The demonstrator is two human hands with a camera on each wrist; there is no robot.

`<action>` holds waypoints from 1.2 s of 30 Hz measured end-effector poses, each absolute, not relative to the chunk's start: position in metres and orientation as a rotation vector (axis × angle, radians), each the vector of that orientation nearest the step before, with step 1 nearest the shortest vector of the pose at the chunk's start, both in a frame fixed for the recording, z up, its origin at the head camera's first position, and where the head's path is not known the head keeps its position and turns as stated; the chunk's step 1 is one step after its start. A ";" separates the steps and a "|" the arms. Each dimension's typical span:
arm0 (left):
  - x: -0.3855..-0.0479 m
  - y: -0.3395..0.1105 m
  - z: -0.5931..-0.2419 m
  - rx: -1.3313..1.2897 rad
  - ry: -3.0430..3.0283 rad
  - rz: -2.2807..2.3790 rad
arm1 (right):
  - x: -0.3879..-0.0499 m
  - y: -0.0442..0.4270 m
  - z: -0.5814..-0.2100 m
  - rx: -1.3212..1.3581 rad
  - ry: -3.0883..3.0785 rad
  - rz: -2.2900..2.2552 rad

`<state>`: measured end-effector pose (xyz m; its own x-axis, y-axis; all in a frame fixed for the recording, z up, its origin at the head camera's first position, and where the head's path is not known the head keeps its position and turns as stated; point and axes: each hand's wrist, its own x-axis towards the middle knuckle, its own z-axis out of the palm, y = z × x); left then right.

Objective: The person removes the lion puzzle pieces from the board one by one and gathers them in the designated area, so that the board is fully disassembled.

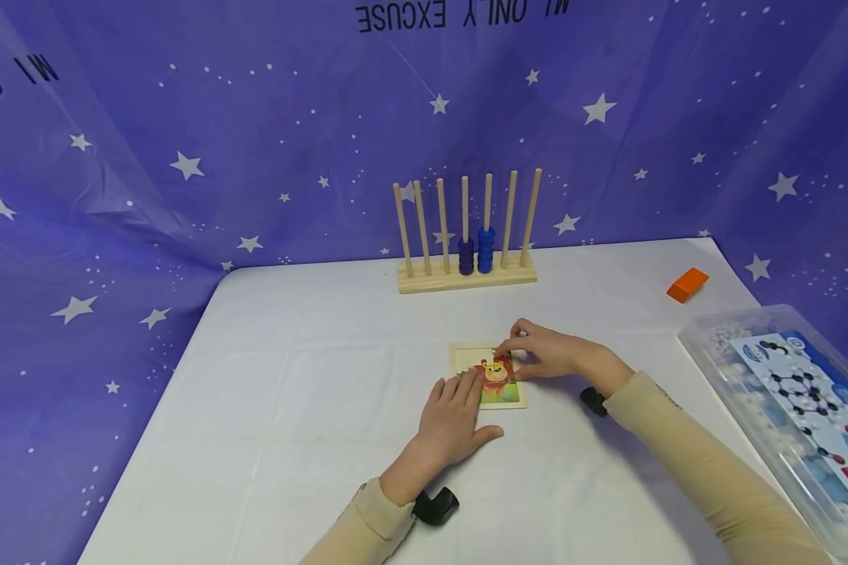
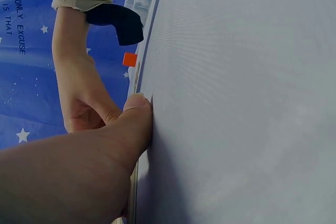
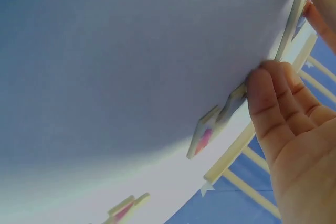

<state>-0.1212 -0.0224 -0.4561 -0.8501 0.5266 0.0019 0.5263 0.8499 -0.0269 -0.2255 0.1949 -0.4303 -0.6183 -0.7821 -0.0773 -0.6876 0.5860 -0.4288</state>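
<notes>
A small square wooden jigsaw puzzle [image 1: 491, 399] with a lion picture lies on the white table. My left hand [image 1: 451, 424] rests with straight fingers over its lower left side, thumb spread on the cloth. At the upper right of the picture, my right hand [image 1: 554, 353] pinches a brown puzzle piece [image 1: 506, 364] between thumb and fingertips; the fingers partly hide it. The right wrist view shows the right hand [image 3: 299, 129] with its fingertips together at the board's edge. Near them appear a thin pink-marked piece [image 3: 203, 136] and another flat piece [image 3: 126, 209].
Behind the puzzle stands a wooden peg rack [image 1: 466, 282] with dark purple and blue rings on two rods. An orange block [image 1: 688, 285] lies at the back right. A clear plastic box [image 1: 707, 345] of molecule-model parts sits along the right edge. A purple star-patterned curtain [image 1: 311, 141] hangs behind.
</notes>
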 end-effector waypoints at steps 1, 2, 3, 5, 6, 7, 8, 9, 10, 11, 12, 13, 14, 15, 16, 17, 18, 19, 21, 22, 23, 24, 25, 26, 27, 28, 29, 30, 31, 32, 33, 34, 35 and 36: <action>-0.121 -0.022 -0.456 -0.857 -3.011 0.037 | -0.226 0.195 -0.430 -1.230 2.566 -0.505; -0.121 -0.022 -0.457 -0.858 -3.009 0.032 | -0.226 0.195 -0.430 -1.248 2.571 -0.486; -0.121 -0.022 -0.457 -0.859 -3.008 0.030 | -0.226 0.195 -0.429 -1.258 2.573 -0.473; -0.121 -0.022 -0.459 -0.863 -2.997 0.028 | -0.225 0.195 -0.429 -1.277 2.576 -0.466; -0.121 -0.021 -0.459 -0.865 -2.993 0.031 | -0.225 0.195 -0.429 -1.281 2.576 -0.464; -0.121 -0.021 -0.459 -0.866 -2.990 0.034 | -0.224 0.195 -0.428 -1.283 2.577 -0.460; -0.120 -0.021 -0.459 -0.867 -2.987 0.035 | -0.224 0.194 -0.428 -1.283 2.578 -0.455; -0.120 -0.021 -0.459 -0.868 -2.984 0.038 | -0.223 0.194 -0.427 -1.283 2.578 -0.450; -0.120 -0.021 -0.459 -0.868 -2.981 0.039 | -0.223 0.193 -0.427 -1.280 2.579 -0.445; -0.120 -0.020 -0.458 -0.869 -2.978 0.039 | -0.223 0.193 -0.426 -1.278 2.582 -0.433; -0.119 -0.020 -0.458 -0.869 -2.979 0.038 | -0.223 0.192 -0.425 -1.274 2.584 -0.424; -0.119 -0.020 -0.457 -0.869 -2.978 0.036 | -0.223 0.191 -0.425 -1.268 2.588 -0.413; -0.119 -0.020 -0.457 -0.869 -2.978 0.033 | -0.224 0.190 -0.424 -1.261 2.590 -0.406; -0.119 -0.020 -0.457 -0.868 -2.980 0.033 | -0.224 0.189 -0.424 -1.252 2.589 -0.396; -0.119 -0.020 -0.457 -0.867 -2.982 0.033 | -0.224 0.189 -0.424 -1.244 2.588 -0.394; -0.119 -0.020 -0.457 -0.867 -2.983 0.034 | -0.225 0.188 -0.424 -1.235 2.586 -0.391; -0.118 -0.020 -0.457 -0.866 -2.984 0.037 | -0.225 0.187 -0.424 -1.227 2.580 -0.397; -0.118 -0.020 -0.457 -0.865 -2.983 0.040 | -0.226 0.187 -0.424 -1.219 2.573 -0.401; -0.118 -0.020 -0.458 -0.865 -2.983 0.046 | -0.226 0.186 -0.425 -1.208 2.557 -0.417; -0.119 -0.020 -0.458 -0.865 -2.984 0.047 | -0.226 0.186 -0.425 -1.202 2.549 -0.430; -0.119 -0.020 -0.458 -0.865 -2.984 0.049 | -0.227 0.186 -0.426 -1.197 2.543 -0.439; -0.119 -0.020 -0.459 -0.865 -2.986 0.049 | -0.227 0.186 -0.426 -1.194 2.537 -0.449; -0.119 -0.020 -0.459 -0.863 -2.990 0.047 | -0.227 0.186 -0.426 -1.189 2.531 -0.459; -0.120 -0.021 -0.459 -0.862 -2.995 0.043 | -0.227 0.186 -0.426 -1.184 2.525 -0.469; -0.120 -0.021 -0.460 -0.861 -2.998 0.039 | -0.227 0.185 -0.425 -1.176 2.517 -0.476; -0.120 -0.021 -0.460 -0.860 -3.002 0.036 | -0.228 0.185 -0.425 -1.175 2.507 -0.487; -0.120 -0.022 -0.460 -0.860 -3.005 0.038 | -0.228 0.184 -0.424 -1.174 2.498 -0.495; -0.120 -0.022 -0.459 -0.859 -3.008 0.041 | -0.228 0.184 -0.423 -1.174 2.490 -0.498; -0.120 -0.022 -0.459 -0.858 -3.009 0.048 | -0.229 0.183 -0.423 -1.175 2.482 -0.500; -0.120 -0.021 -0.459 -0.855 -3.007 0.057 | -0.229 0.182 -0.422 -1.184 2.474 -0.500; -0.120 -0.021 -0.458 -0.852 -3.008 0.068 | -0.230 0.182 -0.422 -1.187 2.468 -0.500; -0.120 -0.020 -0.458 -0.848 -3.009 0.082 | -0.230 0.181 -0.421 -1.188 2.464 -0.498; -0.120 -0.019 -0.458 -0.843 -3.009 0.090 | -0.231 0.180 -0.421 -1.189 2.461 -0.494; -0.120 -0.017 -0.458 -0.838 -3.008 0.095 | -0.232 0.179 -0.421 -1.189 2.459 -0.488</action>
<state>-0.1196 -0.0175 -0.4584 -0.8561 0.5169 0.0003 0.5158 0.8544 -0.0631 -0.2316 0.1792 -0.4207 -0.5786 -0.7972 -0.1721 -0.6709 0.5853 -0.4553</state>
